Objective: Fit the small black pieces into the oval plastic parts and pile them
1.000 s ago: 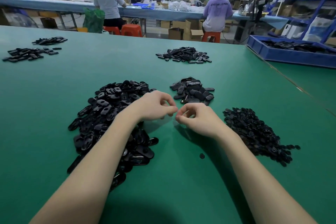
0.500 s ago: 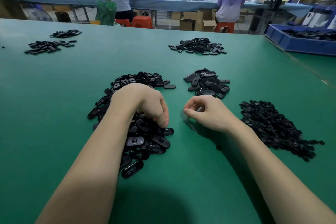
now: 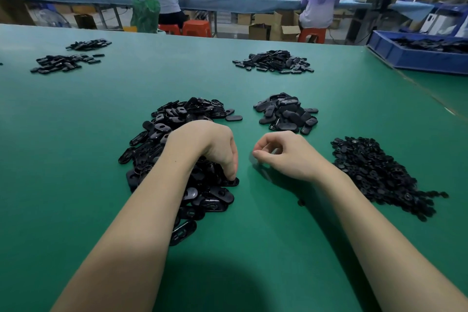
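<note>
Head view shows the left hand (image 3: 212, 149) curled fingertips-down on the oval-part heap (image 3: 177, 154) directly beneath it, apparently pinching one, while the right hand (image 3: 283, 153), curled with unclear contents, hovers between that heap and the small-piece pile (image 3: 379, 175) on the worktop (image 3: 76, 159).

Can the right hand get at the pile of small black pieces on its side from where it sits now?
Probably yes. The right hand hovers over bare green mat, and the pile of small black pieces lies just to its right with nothing between them. Whether its curled fingers already pinch something, I cannot tell.
</note>
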Motion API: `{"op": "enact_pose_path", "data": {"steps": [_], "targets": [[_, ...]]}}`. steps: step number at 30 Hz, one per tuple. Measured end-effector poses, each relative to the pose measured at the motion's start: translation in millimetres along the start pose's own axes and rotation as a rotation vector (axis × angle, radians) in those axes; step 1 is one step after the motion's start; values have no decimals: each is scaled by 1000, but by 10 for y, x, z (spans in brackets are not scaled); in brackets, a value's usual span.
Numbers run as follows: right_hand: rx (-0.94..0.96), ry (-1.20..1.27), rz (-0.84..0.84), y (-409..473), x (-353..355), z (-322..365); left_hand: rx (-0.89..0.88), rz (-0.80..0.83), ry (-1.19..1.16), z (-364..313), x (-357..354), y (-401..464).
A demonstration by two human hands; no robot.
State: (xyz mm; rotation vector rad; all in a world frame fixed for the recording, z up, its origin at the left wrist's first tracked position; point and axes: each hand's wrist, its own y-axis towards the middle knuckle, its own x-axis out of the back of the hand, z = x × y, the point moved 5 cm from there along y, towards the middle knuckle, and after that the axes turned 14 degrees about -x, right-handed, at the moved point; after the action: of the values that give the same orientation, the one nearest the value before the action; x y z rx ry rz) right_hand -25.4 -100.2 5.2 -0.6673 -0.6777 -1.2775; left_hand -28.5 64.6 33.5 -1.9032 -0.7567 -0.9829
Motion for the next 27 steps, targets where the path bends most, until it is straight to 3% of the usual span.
{"op": "enact_pose_path", "data": {"steps": [9, 15, 18, 24, 27], "targets": [[-67, 243, 93, -58, 104, 28, -124, -246, -185, -19, 134, 25], [-153, 466, 229, -86, 156, -28, -205, -497, -599, -9, 117, 103], [-160, 548, 260, -83, 232, -49, -219, -526, -794, 8, 32, 136], [-191, 579, 166, -89, 437, -209, -313, -491, -1292, -195, -87, 274], [-226, 536, 154, -120, 547, -286, -348, -496, -1306, -320, -156, 331]]}}
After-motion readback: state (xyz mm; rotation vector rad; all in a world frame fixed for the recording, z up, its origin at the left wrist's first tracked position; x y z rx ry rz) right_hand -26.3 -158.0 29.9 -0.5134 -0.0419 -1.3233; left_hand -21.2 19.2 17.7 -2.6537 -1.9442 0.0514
